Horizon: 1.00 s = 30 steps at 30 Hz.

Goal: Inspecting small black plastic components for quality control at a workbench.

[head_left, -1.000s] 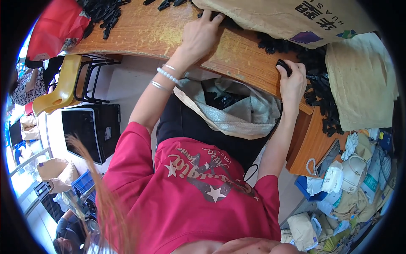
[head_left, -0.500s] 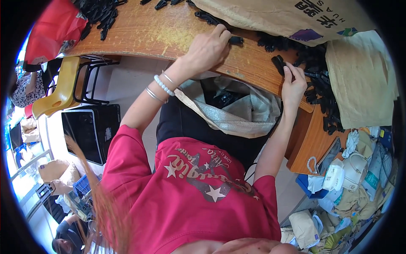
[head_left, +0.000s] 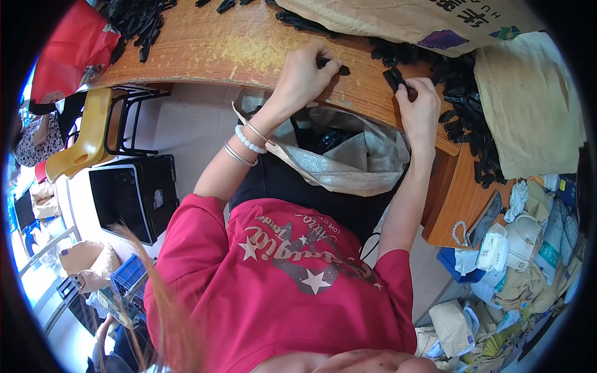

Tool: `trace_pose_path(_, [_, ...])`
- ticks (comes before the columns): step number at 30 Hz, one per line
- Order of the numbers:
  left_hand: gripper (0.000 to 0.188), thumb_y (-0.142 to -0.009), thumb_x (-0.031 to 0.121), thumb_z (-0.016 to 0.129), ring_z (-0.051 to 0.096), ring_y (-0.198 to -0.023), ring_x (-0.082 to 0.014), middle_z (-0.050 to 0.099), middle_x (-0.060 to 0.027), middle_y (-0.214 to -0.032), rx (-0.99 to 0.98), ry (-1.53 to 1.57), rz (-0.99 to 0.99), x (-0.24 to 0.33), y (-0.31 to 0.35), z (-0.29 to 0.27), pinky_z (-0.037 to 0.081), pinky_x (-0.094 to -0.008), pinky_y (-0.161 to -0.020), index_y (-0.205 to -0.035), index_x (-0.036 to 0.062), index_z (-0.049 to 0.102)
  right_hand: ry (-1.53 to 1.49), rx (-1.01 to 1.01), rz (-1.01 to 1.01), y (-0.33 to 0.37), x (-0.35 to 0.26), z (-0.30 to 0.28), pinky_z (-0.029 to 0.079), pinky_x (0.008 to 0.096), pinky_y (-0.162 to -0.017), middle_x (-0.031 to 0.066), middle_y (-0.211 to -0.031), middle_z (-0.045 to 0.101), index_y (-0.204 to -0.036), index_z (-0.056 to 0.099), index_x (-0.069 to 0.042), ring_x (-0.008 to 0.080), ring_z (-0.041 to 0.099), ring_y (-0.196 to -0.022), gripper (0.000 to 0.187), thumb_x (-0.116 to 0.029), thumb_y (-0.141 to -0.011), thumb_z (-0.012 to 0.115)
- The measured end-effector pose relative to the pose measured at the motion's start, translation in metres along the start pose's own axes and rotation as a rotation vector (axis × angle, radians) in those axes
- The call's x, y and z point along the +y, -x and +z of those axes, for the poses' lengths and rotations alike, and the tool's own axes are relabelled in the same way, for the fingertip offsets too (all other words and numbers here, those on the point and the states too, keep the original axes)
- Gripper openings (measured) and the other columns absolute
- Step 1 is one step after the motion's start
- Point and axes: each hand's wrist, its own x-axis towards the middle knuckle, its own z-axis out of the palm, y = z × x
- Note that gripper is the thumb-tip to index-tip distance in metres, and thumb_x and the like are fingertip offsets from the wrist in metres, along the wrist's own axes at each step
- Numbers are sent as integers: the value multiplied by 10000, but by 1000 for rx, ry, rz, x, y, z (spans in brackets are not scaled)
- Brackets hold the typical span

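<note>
Over the wooden table (head_left: 249, 37), my left hand (head_left: 301, 78) pinches a small black plastic clip-like piece (head_left: 341, 69), its end jutting out past my fingers. To its right, my right hand (head_left: 420, 109) grips another black clip-like piece (head_left: 393, 79) by thumb and fingers, just above the tabletop. The pieces are long and narrow; their exact kind is hard to make out. A pale woven sack (head_left: 354, 180) gapes on my lap under the table edge, with some black pieces (head_left: 333, 140) inside it.
Heaps of black pieces (head_left: 463, 102) lie at the right, beside brown paper bags (head_left: 528, 105); another heap (head_left: 140, 25) sits far left near a red bag (head_left: 68, 53). A yellow chair (head_left: 93, 133) and black bin (head_left: 161, 193) stand left. Other people show at the left rim.
My right hand has moved left and slightly up with its black piece, closer to my left hand. My left hand has shifted slightly, still holding a piece. The view has tilted a little.
</note>
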Motion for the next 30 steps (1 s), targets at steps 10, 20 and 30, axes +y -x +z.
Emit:
trace_pose_path(10, [306,-953,238,511,492,-424,-60,600,-47,-569,-294,420,-173,20,14,5,358,-213,-382,-873,-16,661,-894,-39,-17,31,-40,2,499,222,-694,76,-968,603,-995,655,40,122,609,-796,201,79,-799,633])
trace_pose_path(20, [331,-780,137,685,628,-627,-275,646,-161,-738,-211,6,374,29,30,-1,491,-325,-609,-1087,26,631,-778,181,-42,38,-54,10,459,216,-662,50,-956,577,-1065,630,26,102,545,-779,306,76,-764,656])
trace_pose_path(30, [294,-794,155,677,620,-796,-374,643,-206,-872,-300,15,415,18,42,0,495,-388,-696,-1048,18,626,-722,-201,11,35,-25,-5,430,194,-656,28,-828,576,-968,665,43,74,523,-733,243,90,-730,663])
